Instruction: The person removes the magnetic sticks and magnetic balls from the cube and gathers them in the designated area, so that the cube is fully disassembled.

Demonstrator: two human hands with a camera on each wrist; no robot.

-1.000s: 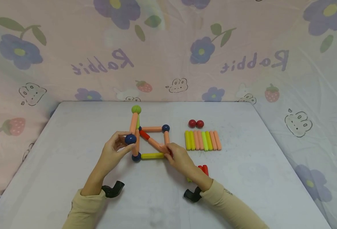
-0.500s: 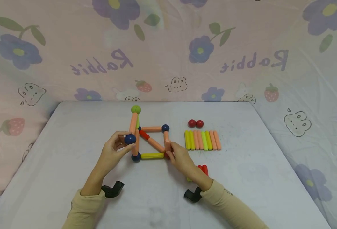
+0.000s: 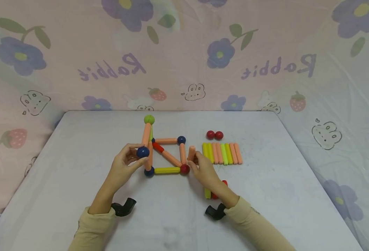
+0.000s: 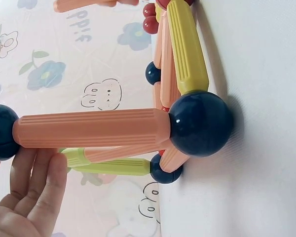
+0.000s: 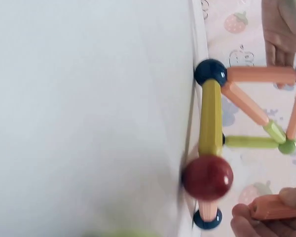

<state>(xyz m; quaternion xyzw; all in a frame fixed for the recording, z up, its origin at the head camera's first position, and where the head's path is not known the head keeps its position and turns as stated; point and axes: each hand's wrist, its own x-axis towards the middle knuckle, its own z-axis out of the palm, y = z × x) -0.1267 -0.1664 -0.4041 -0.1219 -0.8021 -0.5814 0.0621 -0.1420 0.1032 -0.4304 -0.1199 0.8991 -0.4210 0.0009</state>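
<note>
The upper dark-blue ball (image 3: 143, 152) at the left of the ball-and-stick frame (image 3: 167, 170) was pinched by the left hand (image 3: 124, 164). A loose orange stick (image 3: 191, 153) was gripped in the right hand (image 3: 205, 172), held clear of the red ball (image 3: 185, 169) at the frame's near right corner.

Tons of room on the white bench (image 3: 55, 164) left of the left hand (image 3: 125, 165), plus a wide lane between the forearms, in front of the orange, yellow and red stick-and-ball frame (image 3: 172, 159). Right hand's (image 3: 204, 170) the cramped one: glossy dark red ball (image 3: 185, 169) just left, row of ridged yellow, orange and green sticks (image 3: 224, 154) crowding its far right. The upright orange-and-lime stick panel (image 3: 146, 135) walls off the frame's left side. There's a gap between the far navy ball (image 3: 181, 140) and two dark red balls (image 3: 210, 135).
</note>
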